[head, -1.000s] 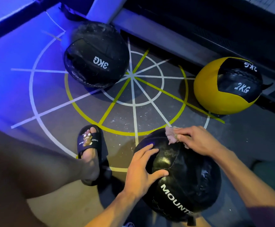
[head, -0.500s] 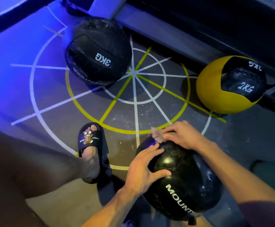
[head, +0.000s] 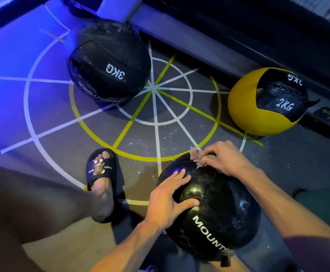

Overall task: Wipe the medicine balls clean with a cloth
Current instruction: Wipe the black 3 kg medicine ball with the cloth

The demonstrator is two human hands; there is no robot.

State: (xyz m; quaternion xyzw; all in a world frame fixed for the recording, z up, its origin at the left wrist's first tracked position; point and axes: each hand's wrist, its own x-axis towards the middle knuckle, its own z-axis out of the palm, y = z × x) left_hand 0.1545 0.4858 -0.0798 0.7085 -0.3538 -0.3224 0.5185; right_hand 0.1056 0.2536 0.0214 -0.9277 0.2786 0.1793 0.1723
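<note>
While my left hand lies flat with fingers spread on the near black ball, my right hand pinches the cloth against its far side.

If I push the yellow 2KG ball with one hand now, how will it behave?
The yellow ball is round and sits free on the floor, so it would probably roll. Its "2KG" mark suggests it is fairly light to push. The stitched panels look soft, so it may stop soon.
</note>
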